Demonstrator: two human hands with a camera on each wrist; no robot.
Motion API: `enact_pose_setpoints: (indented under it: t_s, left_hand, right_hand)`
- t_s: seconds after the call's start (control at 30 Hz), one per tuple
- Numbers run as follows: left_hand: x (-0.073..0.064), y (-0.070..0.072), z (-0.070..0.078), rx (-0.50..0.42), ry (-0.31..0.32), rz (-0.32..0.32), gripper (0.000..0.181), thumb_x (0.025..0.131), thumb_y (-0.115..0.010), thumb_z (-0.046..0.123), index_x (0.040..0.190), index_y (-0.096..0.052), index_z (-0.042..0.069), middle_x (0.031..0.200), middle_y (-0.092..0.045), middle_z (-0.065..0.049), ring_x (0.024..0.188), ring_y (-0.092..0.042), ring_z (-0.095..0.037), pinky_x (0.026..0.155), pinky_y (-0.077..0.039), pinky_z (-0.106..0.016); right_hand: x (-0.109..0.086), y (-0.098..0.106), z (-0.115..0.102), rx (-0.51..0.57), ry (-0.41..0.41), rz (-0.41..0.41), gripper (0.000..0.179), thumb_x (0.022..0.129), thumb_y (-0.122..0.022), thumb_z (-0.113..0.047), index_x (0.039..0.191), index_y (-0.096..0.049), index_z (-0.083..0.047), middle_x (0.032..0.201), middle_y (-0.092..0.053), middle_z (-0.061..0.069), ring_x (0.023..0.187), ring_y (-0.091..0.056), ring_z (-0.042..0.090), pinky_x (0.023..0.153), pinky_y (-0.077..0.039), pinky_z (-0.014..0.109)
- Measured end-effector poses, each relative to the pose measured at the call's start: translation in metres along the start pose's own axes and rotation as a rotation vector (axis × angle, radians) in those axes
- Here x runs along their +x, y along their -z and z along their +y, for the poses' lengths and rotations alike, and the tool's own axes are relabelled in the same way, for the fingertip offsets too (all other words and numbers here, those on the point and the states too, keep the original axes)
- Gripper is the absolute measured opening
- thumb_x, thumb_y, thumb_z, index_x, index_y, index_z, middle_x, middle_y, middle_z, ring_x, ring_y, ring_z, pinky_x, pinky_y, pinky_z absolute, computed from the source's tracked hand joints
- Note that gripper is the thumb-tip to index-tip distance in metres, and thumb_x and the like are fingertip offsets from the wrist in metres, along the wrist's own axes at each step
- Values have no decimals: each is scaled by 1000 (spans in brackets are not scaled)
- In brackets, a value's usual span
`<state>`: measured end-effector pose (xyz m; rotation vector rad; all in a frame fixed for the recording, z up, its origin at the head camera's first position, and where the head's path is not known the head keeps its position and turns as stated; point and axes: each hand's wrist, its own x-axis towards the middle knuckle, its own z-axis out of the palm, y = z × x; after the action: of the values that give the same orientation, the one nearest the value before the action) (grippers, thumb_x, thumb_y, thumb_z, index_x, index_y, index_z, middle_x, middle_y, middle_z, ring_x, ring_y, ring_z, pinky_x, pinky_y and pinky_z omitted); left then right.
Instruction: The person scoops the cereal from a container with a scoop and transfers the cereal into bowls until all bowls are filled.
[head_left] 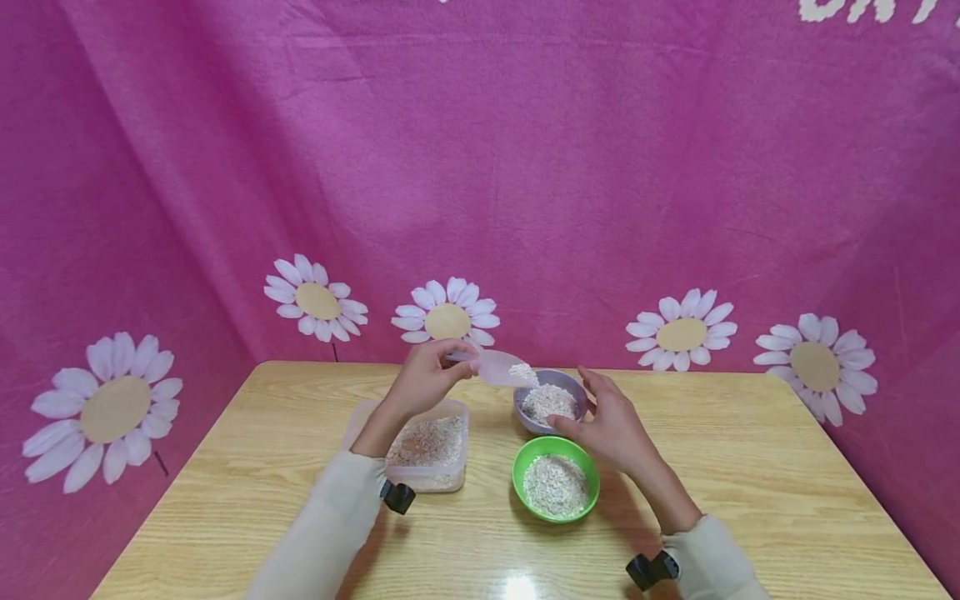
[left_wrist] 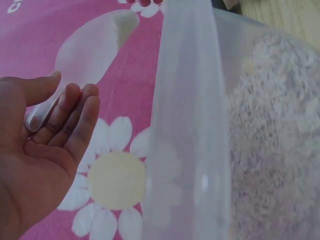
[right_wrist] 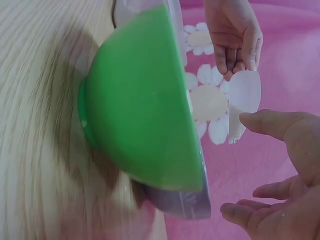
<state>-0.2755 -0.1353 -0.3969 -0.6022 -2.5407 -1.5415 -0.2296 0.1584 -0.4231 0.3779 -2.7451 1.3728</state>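
Observation:
My left hand (head_left: 429,377) pinches the handle of a translucent scoop (head_left: 498,367) between thumb and fingers. Pale flakes (head_left: 523,374) lie at the scoop's tip, which overlaps the left rim of a purple bowl (head_left: 529,422) in the head view. Flakes partly fill that bowl. Around its right side my right hand (head_left: 611,422) spreads, thumb near the front rim and fingers near the far rim. In the right wrist view the right hand's fingers (right_wrist: 272,122) are apart, beside the bowls. Nearer stands a green bowl (head_left: 519,487), also holding flakes.
A clear plastic container (head_left: 463,450) of flakes stands on the wooden table (head_left: 247,508), under my left forearm. Behind the table hangs a pink cloth (head_left: 495,167) printed with daisies. Black wrist cameras (head_left: 397,497) sit on both forearms.

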Motion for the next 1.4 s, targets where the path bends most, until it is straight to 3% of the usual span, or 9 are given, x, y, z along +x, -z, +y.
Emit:
enact_pose_setpoints:
  t_s: [0.3,0.63,0.83,1.07,1.2,1.4]
  left_hand:
    - [10,-14,7,51,-13,-58,16,100,-75,9,113,-78,2,101,-80,-14,86,-72,-12,75,-55,-24]
    - [14,-19,7,136,-55,-83,12,100,-76,11,108,-79,4,98,-80,-10,82,-67,-7,74,-53,-23]
    - [18,-18,11,206,-77,-120,12,101,-74,12,109,-79,4,101,-81,-10,89,-71,-13,80,-56,-26]
    - [30,-10,27,400,-190,-201,13,101,-73,12,109,-79,3,99,-82,-9,87,-73,-13,76,-56,-25]
    - [35,-5,37,430,-214,-208,14,101,-74,12,109,-79,3,98,-82,-9,88,-75,-14,76,-57,-26]
    - [36,-2,40,404,-213,-199,13,101,-73,12,109,-79,4,99,-83,-8,91,-76,-14,78,-58,-27]
  right_hand:
    - [-2,-1,17,-11,-64,-29,88,95,-82,-21,159,-33,15,162,-39,38,150,-43,53,116,-48,54]
    - [-2,-6,29,34,-103,-78,74,101,-75,-18,157,-39,14,157,-47,38,141,-55,53,113,-51,55]
    - [-3,-6,31,27,-102,-83,72,101,-74,-17,156,-40,14,157,-47,38,140,-56,52,111,-52,55]
    - [-1,-6,32,11,-90,-73,72,99,-76,-16,156,-42,13,156,-49,38,139,-57,53,110,-52,55]
    - [1,-6,32,9,-80,-69,73,99,-77,-17,156,-42,13,156,-49,38,139,-58,53,110,-52,55]
    - [1,-6,32,5,-82,-66,71,99,-76,-17,155,-43,12,155,-49,37,139,-58,52,110,-52,55]
